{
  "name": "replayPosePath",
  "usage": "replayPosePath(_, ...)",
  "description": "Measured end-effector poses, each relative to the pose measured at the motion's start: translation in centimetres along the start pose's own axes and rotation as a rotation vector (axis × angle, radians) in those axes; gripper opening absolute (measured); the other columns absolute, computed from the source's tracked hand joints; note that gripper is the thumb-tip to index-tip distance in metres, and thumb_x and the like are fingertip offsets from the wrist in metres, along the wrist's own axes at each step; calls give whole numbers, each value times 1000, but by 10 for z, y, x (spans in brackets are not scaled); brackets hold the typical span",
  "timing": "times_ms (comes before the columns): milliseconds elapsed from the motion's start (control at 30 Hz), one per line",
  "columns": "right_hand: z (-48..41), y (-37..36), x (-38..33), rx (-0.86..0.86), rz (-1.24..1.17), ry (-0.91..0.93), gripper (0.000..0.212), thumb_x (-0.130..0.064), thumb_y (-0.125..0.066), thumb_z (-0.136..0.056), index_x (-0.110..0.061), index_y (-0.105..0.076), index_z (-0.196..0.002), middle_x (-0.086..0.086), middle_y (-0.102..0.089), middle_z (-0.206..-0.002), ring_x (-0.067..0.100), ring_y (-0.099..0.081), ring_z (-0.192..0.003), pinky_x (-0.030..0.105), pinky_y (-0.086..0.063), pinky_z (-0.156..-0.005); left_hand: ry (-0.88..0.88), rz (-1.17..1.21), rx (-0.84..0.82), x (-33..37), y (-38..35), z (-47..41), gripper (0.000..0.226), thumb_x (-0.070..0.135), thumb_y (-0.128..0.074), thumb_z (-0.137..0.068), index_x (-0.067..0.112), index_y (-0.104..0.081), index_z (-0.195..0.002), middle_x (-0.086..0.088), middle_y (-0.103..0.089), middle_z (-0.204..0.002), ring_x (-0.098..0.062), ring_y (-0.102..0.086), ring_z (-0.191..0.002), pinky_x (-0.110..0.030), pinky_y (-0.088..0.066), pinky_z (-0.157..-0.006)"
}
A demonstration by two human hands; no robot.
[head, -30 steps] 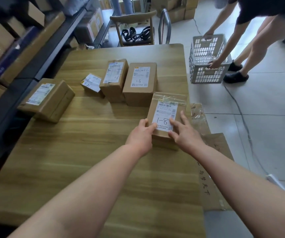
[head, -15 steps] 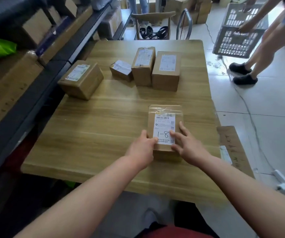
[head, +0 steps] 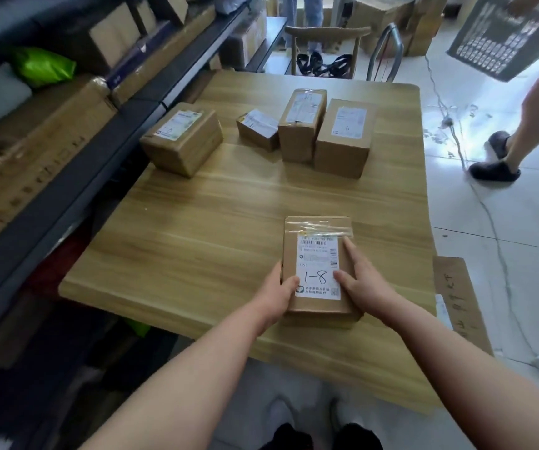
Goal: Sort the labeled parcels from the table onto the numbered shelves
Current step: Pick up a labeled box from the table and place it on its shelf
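Currently the parcel marked 1-8 [head: 313, 254] lies flat at lower centre of the frame, near the front edge of the table [head: 196, 222]. The left hand [head: 277, 295] and right hand [head: 363, 284] clasp its opposite sides, thumbs on top. Taped cardboard: judged rigid, light, slightly slick; lift by the sides.

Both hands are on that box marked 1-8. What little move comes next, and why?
Probably lift it: the left hand and right hand grip the 1-8 parcel from both sides near the table edge, and the shelves stand to the left.
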State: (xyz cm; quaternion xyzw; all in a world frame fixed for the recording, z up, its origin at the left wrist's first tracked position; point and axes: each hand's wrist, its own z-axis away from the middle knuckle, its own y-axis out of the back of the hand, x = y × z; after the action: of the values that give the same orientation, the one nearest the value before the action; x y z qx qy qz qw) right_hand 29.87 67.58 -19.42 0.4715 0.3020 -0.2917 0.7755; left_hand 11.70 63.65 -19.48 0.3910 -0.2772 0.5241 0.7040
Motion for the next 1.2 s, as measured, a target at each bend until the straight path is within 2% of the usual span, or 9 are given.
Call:
replayPosePath(167, -6, 3, 4, -56, -48, 9, 76, -23, -55, -96, -35, -6, -153, -4, -19, -159, 17, -28, -142, 36, -25, -116, -16, 19, 40, -1, -3, -9, 61, 10, -45, -101, 34, -22, -152, 2, -54, -138, -17, -52, -124, -39, -40, -110)
replayPosePath(367, -3, 9, 8, -113, -77, -2, 81, -27, -55, -96, -42, 2, -151, -1, -29, -156, 22, -41, -135, 35, -32, -112, 25, 99, 128, 3, -15, -3, 61, 9, -41, -102, 32, -19, -154, 3, -50, -139, -14, -50, -122, -32, -39, -108)
replayPosePath(433, 0, 12, 13, -159, -84, -11, 85, -30, -57, -95, -46, 6, -149, -2, -33, -154, 22, -45, -131, 39, -35, -111, 40, 125, 178, 1, -21, 3, 58, 14, -41, -102, 32, -21, -154, 5, -50, -137, -13, -50, -120, -30, -39, -107)
replayPosePath(533, 8, 10, 17, -224, -74, 14, 87, -31, -58, -94, -48, 7, -149, -8, -32, -153, 19, -43, -133, 39, -34, -112, 67, 138, 254, -14, -28, 18, 66, 32, -45, -90, 41, -23, -151, 4, -52, -142, -17, -52, -124, -40, -40, -109)
replayPosePath(600, 12, 5, 15, -281, -34, 59, 86, -32, -59, -94, -48, 5, -149, -10, -32, -153, 18, -42, -133, 38, -34, -112, 101, 166, 300, -25, -31, 37, 67, 34, -46, -90, 39, -21, -152, 4, -48, -147, -18, -48, -130, -39, -37, -112)
replayPosePath(733, 18, -16, 3, -415, 108, 174, 82, -36, -58, -93, -48, 1, -150, -12, -34, -152, 17, -47, -129, 35, -39, -104, 152, 271, 481, -45, -35, 79, 59, 18, -44, -102, 29, -20, -155, 3, -36, -153, -15, -36, -139, -33, -28, -117)
replayPosePath(900, 46, -56, -22, -624, 246, 281, 80, -40, -56, -93, -55, 3, -146, -11, -44, -146, 18, -56, -116, 37, -45, -97, 235, 493, 731, -72, -47, 139, 54, 7, -40, -103, 29, -28, -151, -3, -49, -144, -18, -51, -125, -30, -41, -105)
replayPosePath(1033, 92, -95, -43, -763, 376, 396, 81, -44, -55, -92, -57, 6, -144, -8, -43, -147, 20, -57, -116, 36, -48, -95, 287, 595, 891, -101, -51, 206, 52, 8, -39, -103, 24, -27, -151, -3, -51, -141, -17, -53, -121, -22, -42, -93)
replayPosePath(1200, 160, -153, -77, -921, 453, 558, 85, -42, -56, -93, -54, 10, -145, -6, -39, -150, 20, -53, -121, 38, -49, -97, 323, 703, 1083, -138, -48, 295, 54, 12, -39, -104, 27, -23, -153, -1, -50, -142, -18, -52, -125, -27, -42, -102)
